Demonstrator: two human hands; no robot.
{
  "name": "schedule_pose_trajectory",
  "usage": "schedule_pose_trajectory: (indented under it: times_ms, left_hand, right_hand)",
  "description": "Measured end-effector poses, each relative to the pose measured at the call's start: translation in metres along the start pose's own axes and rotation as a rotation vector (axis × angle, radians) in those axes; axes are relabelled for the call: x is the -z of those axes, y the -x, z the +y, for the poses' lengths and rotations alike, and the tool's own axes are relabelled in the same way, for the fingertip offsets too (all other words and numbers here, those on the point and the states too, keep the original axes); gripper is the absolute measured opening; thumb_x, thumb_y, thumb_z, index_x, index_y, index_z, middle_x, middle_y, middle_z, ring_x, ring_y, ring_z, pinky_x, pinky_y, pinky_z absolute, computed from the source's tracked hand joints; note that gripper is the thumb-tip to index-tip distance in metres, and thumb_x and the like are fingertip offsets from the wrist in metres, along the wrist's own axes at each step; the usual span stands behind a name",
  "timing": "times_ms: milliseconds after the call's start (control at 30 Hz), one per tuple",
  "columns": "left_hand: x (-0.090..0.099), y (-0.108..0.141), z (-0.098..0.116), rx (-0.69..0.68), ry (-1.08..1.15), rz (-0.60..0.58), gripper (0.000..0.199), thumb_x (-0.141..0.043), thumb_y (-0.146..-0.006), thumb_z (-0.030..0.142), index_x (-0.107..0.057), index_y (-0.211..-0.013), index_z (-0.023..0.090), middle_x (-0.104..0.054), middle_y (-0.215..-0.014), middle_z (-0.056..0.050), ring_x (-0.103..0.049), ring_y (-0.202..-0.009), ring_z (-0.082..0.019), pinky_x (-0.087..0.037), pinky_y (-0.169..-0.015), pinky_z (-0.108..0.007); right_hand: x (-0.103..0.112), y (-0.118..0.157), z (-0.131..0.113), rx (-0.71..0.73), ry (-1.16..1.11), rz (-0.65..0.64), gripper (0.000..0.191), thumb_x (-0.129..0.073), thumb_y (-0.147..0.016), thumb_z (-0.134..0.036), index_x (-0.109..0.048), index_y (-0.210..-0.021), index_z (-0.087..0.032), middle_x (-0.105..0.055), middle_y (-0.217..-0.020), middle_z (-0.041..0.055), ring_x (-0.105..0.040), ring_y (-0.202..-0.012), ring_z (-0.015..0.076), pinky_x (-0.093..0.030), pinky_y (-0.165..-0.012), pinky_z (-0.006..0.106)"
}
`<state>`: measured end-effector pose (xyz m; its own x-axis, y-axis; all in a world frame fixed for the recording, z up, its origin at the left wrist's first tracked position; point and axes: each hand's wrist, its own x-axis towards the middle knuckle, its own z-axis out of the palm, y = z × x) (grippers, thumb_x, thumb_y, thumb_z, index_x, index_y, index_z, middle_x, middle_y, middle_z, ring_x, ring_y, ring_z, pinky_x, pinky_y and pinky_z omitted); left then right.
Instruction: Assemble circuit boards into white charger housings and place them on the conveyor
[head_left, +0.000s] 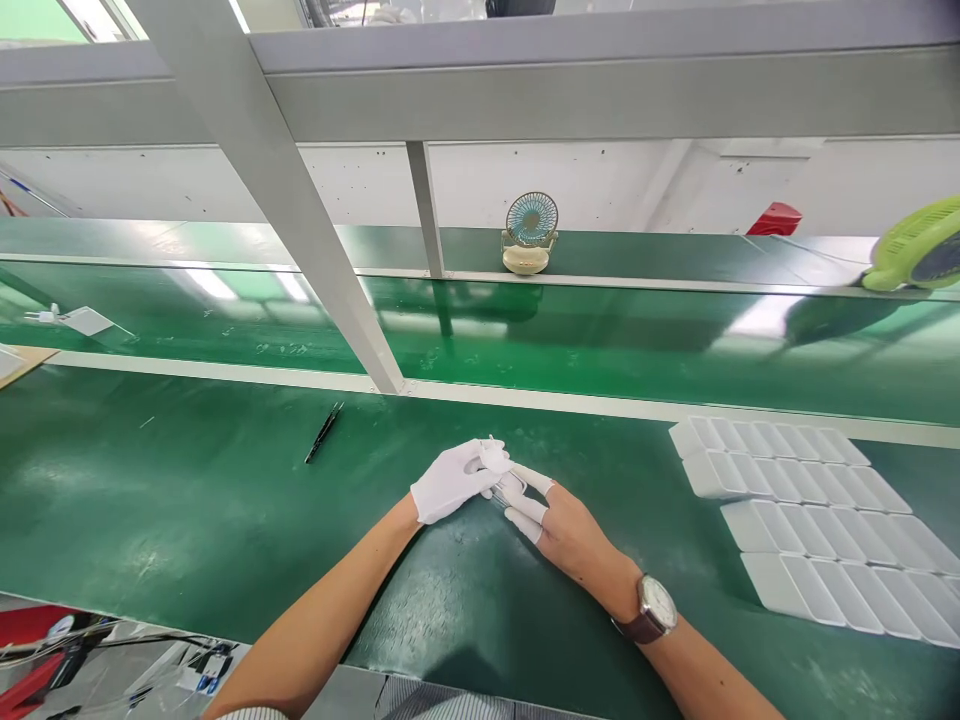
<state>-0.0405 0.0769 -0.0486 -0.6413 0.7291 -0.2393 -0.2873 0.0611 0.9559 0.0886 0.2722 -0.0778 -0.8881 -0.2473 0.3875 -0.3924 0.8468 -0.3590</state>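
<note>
Above the green work surface, my left hand (454, 480), in a white glove, is closed on a small white part (495, 456). My right hand (566, 520), bare with white finger cots and a watch on its wrist, meets it from the right, its fingers closed on the lower side of the same part. Fingers hide much of the part, and its exact shape is too small to make out. Black tweezers (324, 433) lie on the surface to the left of my hands.
White compartment trays (810, 475) lie at the right. A slanted grey post (322, 240) rises beyond my hands. On the back shelf stand a small fan (529, 232) and a green fan (919, 245). A white item (88, 321) lies far left.
</note>
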Motion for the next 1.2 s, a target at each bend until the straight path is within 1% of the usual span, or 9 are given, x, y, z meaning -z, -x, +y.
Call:
schedule_pose_trajectory:
  times_ms: [200,367,533,700,800,900,1033,1100,1200]
  left_hand:
    - [0.005,-0.005,-0.006,-0.014,0.019,-0.037,0.049,-0.076,-0.086,0.035,-0.065,-0.131,0.018,-0.067,-0.130,-0.014,-0.065,-0.099,-0.021,-0.055,-0.074,-0.032]
    - [0.011,-0.002,-0.001,-0.057,0.060,-0.134,0.068,-0.085,-0.075,0.025,-0.058,-0.138,0.021,-0.062,-0.140,-0.014,-0.058,-0.127,-0.028,-0.055,-0.084,-0.032]
    - [0.012,0.003,0.007,-0.102,-0.055,0.046,0.064,-0.072,-0.087,0.045,-0.054,-0.142,0.019,-0.062,-0.141,-0.016,-0.064,-0.116,-0.028,-0.053,-0.068,-0.029]
    - [0.017,0.008,0.009,-0.274,-0.032,0.031,0.067,-0.058,-0.094,0.057,-0.049,-0.147,0.017,-0.058,-0.146,-0.019,-0.061,-0.123,-0.031,-0.048,-0.061,-0.026]
    - [0.017,0.009,0.007,-0.298,-0.043,0.092,0.068,-0.060,-0.094,0.059,-0.048,-0.146,0.017,-0.058,-0.144,-0.020,-0.061,-0.123,-0.031,-0.051,-0.066,-0.028]
    - [0.012,0.008,0.005,-0.237,-0.041,0.095,0.065,-0.067,-0.091,0.054,-0.051,-0.143,0.019,-0.060,-0.140,-0.018,-0.058,-0.127,-0.031,-0.050,-0.068,-0.027]
    - [0.004,0.004,0.001,-0.135,-0.044,0.148,0.053,-0.070,-0.089,0.050,-0.062,-0.131,0.018,-0.069,-0.118,-0.012,-0.065,-0.099,-0.021,-0.045,-0.064,-0.026]
    - [0.002,0.003,0.000,-0.139,-0.025,0.158,0.051,-0.069,-0.090,0.051,-0.064,-0.127,0.017,-0.070,-0.106,-0.009,-0.061,-0.083,-0.016,-0.044,-0.063,-0.027]
    - [0.001,0.002,-0.001,-0.140,0.027,0.150,0.051,-0.069,-0.090,0.050,-0.064,-0.127,0.015,-0.068,-0.102,-0.008,-0.053,-0.072,-0.012,-0.042,-0.062,-0.027]
  right_hand:
    - [-0.004,-0.006,-0.003,-0.048,0.032,-0.034,0.040,-0.050,-0.104,-0.035,-0.057,-0.143,-0.030,-0.053,-0.151,0.0121,-0.070,-0.105,0.0278,-0.063,-0.087,0.045]
    - [-0.009,-0.006,-0.007,-0.049,0.055,-0.016,0.041,-0.049,-0.104,-0.030,-0.055,-0.145,-0.031,-0.053,-0.150,0.0129,-0.072,-0.103,0.0272,-0.063,-0.087,0.045]
    - [0.005,-0.016,-0.012,-0.061,-0.010,0.083,0.042,-0.052,-0.100,-0.022,-0.060,-0.140,-0.034,-0.059,-0.143,0.0103,-0.072,-0.106,0.0255,-0.064,-0.085,0.041]
    - [0.023,-0.032,-0.015,-0.047,-0.038,0.222,0.043,-0.056,-0.098,-0.022,-0.061,-0.137,-0.038,-0.059,-0.143,0.0075,-0.070,-0.108,0.0248,-0.062,-0.088,0.040]
    - [0.011,-0.031,-0.014,-0.035,-0.081,0.138,0.041,-0.054,-0.097,-0.021,-0.063,-0.135,-0.034,-0.063,-0.136,0.0093,-0.071,-0.104,0.0254,-0.062,-0.087,0.041]
    - [-0.006,-0.025,-0.012,-0.026,-0.073,0.033,0.042,-0.053,-0.097,-0.020,-0.062,-0.136,-0.032,-0.067,-0.130,0.0092,-0.072,-0.101,0.0254,-0.063,-0.085,0.040]
    - [-0.012,-0.021,-0.011,-0.034,-0.037,0.002,0.041,-0.052,-0.098,-0.022,-0.060,-0.138,-0.031,-0.064,-0.135,0.0107,-0.071,-0.104,0.0272,-0.061,-0.087,0.042]
    - [-0.010,-0.022,-0.012,-0.069,-0.076,0.012,0.043,-0.053,-0.099,-0.025,-0.056,-0.141,-0.029,-0.066,-0.132,0.0114,-0.071,-0.104,0.0281,-0.061,-0.088,0.044]
    - [-0.007,-0.025,-0.013,-0.146,-0.167,0.032,0.048,-0.056,-0.097,-0.027,-0.049,-0.145,-0.027,-0.070,-0.123,0.0094,-0.071,-0.102,0.0271,-0.060,-0.088,0.042]
